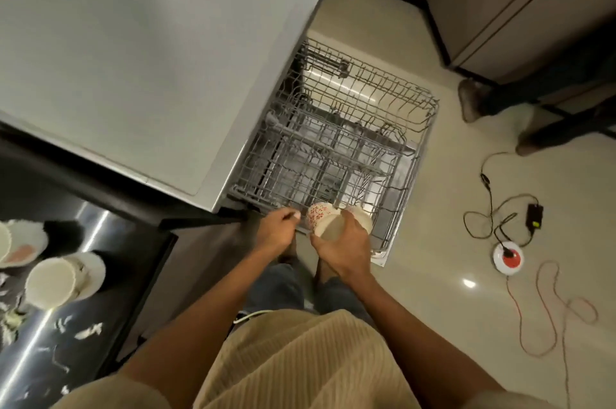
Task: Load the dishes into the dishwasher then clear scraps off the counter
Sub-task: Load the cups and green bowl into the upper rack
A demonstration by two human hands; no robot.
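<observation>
The dishwasher's wire racks (336, 148) are pulled out over the floor below the grey dishwasher top (150, 52). At the near edge of the rack, my right hand (346, 242) grips two cream cups; one has a red flower pattern (318, 213), the other (361, 218) is plain and partly hidden behind my fingers. My left hand (278, 228) is just left of the cups with curled fingers at the rack's front rim; whether it grips the wire I cannot tell. On the dark counter at lower left stand a cream bowl (51, 282), plates (26, 242) and white scraps (88, 330).
Another person's shoes (473, 98) stand on the tiled floor at the right, beside cabinets (520, 8). Cables (493, 208), a black adapter (534, 215) and a round red-and-white socket (508, 258) lie on the floor right of the rack. My feet are below the rack's edge.
</observation>
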